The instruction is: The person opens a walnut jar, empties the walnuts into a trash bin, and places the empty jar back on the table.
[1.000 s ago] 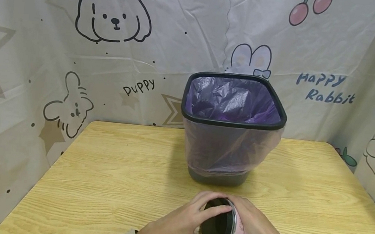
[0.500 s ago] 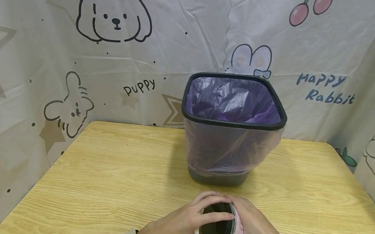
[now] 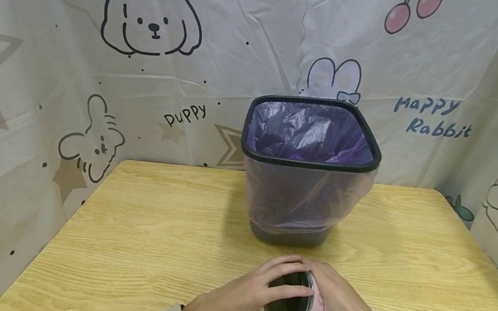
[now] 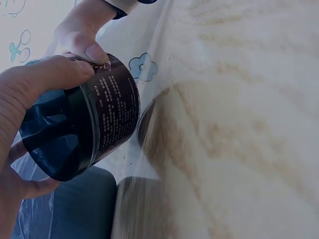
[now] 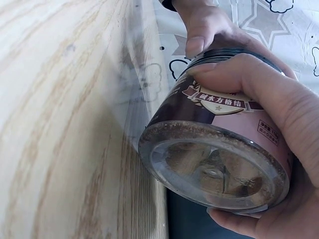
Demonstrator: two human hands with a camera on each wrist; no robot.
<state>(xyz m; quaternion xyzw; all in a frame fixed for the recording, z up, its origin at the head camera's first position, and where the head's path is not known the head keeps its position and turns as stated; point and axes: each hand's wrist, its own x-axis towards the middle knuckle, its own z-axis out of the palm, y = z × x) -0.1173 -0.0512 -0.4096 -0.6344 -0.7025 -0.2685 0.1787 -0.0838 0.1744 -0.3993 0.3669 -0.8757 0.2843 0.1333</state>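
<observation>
A round plastic jar with a pink and dark brown label is tilted low over the near side of the table in the head view. Its see-through bottom shows in the right wrist view. My left hand grips the black lid, fingers spread across its top and side. Around the jar's body curls my right hand, its thumb lying along the label near the lid. In the left wrist view, both thumbs meet at the seam beside the lid, which is on the jar.
A dark trash bin lined with a purple bag stands upright just beyond my hands. The wood-grain table extends to both sides. Behind it hangs a cartoon-printed cloth.
My left fingers have shifted slightly to the right and toward me across the lid. The right hand and the jar's body have barely moved.
</observation>
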